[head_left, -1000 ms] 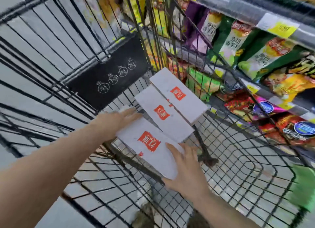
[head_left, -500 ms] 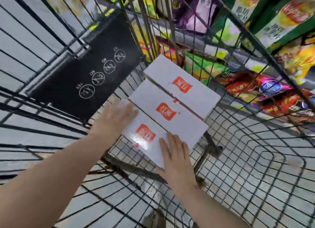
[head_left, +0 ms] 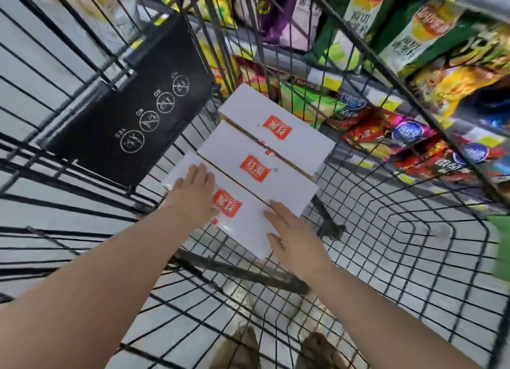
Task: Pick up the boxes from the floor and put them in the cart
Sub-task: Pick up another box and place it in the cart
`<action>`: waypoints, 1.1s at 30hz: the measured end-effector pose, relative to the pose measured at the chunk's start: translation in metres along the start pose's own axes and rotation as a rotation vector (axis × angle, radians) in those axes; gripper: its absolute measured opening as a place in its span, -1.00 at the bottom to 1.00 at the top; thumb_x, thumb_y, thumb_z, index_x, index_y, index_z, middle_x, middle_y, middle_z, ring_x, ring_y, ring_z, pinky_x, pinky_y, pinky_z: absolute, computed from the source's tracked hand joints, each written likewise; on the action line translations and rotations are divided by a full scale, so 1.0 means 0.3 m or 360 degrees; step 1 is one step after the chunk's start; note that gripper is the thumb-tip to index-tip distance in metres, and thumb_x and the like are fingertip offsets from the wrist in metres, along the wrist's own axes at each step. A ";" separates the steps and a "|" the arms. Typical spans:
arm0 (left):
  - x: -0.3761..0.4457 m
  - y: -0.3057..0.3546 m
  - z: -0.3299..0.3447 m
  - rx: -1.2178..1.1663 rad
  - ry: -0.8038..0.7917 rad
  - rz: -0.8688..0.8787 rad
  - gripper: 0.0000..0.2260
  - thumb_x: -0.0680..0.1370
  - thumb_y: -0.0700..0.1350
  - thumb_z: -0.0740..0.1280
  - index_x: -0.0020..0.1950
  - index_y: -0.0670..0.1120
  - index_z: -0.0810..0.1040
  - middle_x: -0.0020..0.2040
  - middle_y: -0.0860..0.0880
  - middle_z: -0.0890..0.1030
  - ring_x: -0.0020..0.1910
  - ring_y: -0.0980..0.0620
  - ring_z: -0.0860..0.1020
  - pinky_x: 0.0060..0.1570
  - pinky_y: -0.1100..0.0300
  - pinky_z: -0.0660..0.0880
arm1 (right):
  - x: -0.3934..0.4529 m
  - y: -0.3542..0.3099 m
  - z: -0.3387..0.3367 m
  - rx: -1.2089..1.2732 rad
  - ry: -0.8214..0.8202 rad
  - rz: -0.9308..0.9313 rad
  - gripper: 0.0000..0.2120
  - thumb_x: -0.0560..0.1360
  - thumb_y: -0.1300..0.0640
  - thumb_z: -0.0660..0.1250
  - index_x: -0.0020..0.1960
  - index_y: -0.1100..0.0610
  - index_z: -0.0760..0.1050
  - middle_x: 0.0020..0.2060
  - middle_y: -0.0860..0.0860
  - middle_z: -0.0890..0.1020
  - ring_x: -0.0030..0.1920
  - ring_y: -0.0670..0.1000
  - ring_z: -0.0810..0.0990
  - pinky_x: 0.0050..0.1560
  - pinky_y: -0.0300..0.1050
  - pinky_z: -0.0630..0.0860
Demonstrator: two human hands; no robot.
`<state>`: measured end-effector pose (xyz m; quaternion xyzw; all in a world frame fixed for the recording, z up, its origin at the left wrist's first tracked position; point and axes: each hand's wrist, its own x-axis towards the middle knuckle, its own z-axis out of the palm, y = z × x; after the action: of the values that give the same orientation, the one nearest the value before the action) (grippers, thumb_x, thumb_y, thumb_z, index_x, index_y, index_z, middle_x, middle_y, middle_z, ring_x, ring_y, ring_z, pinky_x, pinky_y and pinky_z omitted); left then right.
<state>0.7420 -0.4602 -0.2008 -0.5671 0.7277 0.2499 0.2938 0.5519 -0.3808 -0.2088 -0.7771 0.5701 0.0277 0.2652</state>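
Black wire cart [head_left: 414,258] fills the view from above, grey floor tiles visible through the mesh. Far left, a black plastic flap [head_left: 132,111] with round yes/no icons sits on the cart's end wall.

Next right, the left hand [head_left: 193,192] lies flat on top of the nearest box [head_left: 242,225], fingers straight and together, pressing its left end rather than gripping it. A second ago this hand cupped the box's far edge while the box hung tilted over the cart; now it sits on top and the box lies level on the cart floor, flush against the middle box [head_left: 256,172]. Behind that is the far box [head_left: 278,134], touching it, so three white boxes with red labels lie side by side in a row.

Right hand [head_left: 295,236] rests on the near right corner of the nearest box, fingers straight and slightly spread and thumb along the edge, not curled round anything. Earlier it supported that end from the side; now it looks like it only nudges the box square.

Judgement: the placing of this box is essentially done, and both hands can lift off. Whether more boxes wait on the floor cannot be told, since none shows outside the cart.

Right of the cart, shop shelves [head_left: 345,73] hold bright snack bags [head_left: 414,34] seen through the wire wall, well apart from the boxes.
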 end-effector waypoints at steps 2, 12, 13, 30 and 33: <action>-0.036 0.056 0.001 -0.0007 0.0046 0.0019 -0.35 0.55 0.01 0.16 0.46 -0.12 -0.18 0.50 -0.15 -0.19 0.48 -0.10 -0.18 0.45 -0.02 -0.08 | -0.066 0.032 -0.039 0.0283 0.0124 0.0191 -0.63 0.40 0.20 0.22 0.19 0.22 0.46 0.30 0.19 0.43 0.26 0.19 0.46 0.19 0.00 0.31; -0.455 0.372 -0.139 -0.0371 0.0376 0.0364 -0.60 0.56 -0.05 0.15 0.40 0.02 0.20 0.45 0.01 0.23 0.40 0.00 0.22 0.27 0.14 0.27 | -0.481 0.046 -0.372 0.0587 0.0397 0.0396 -0.64 0.51 0.27 0.18 0.28 0.08 0.39 0.22 -0.09 0.47 0.14 -0.07 0.48 0.21 -0.27 0.31; -0.500 0.408 -0.163 -0.0507 0.0420 0.0398 -0.62 0.55 -0.08 0.17 0.37 -0.01 0.26 0.42 -0.03 0.28 0.39 -0.02 0.24 0.27 0.13 0.26 | -0.538 0.049 -0.402 0.0623 0.0456 0.0461 -0.65 0.51 0.24 0.18 0.28 0.06 0.39 0.17 -0.05 0.52 0.01 -0.10 0.55 0.12 -0.26 0.39; -1.053 1.570 -0.100 -0.0577 0.0859 0.1040 -0.33 0.24 0.29 0.03 0.20 -0.01 0.49 0.21 -0.02 0.55 0.22 0.02 0.48 0.14 0.25 0.33 | -1.779 0.664 -0.564 0.1102 0.1157 0.0743 -0.71 0.45 0.37 0.26 0.10 0.11 0.52 -0.19 -0.24 0.55 -0.17 -0.48 0.49 -0.04 -0.61 0.34; -1.107 1.779 -0.106 -0.0435 0.0864 0.1151 -0.41 0.30 0.22 0.10 0.23 -0.02 0.46 0.23 -0.01 0.52 0.24 0.03 0.45 0.12 0.33 0.25 | -1.962 0.775 -0.585 0.1014 0.1242 0.0863 -0.72 0.45 0.35 0.26 0.10 0.11 0.52 -0.15 -0.14 0.59 -0.10 -0.35 0.50 -0.02 -0.54 0.35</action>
<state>0.2795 -0.1332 0.0737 -0.3556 0.8895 0.2724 -0.0902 0.0917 0.0055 0.0565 -0.4374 0.7851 -0.3674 0.2396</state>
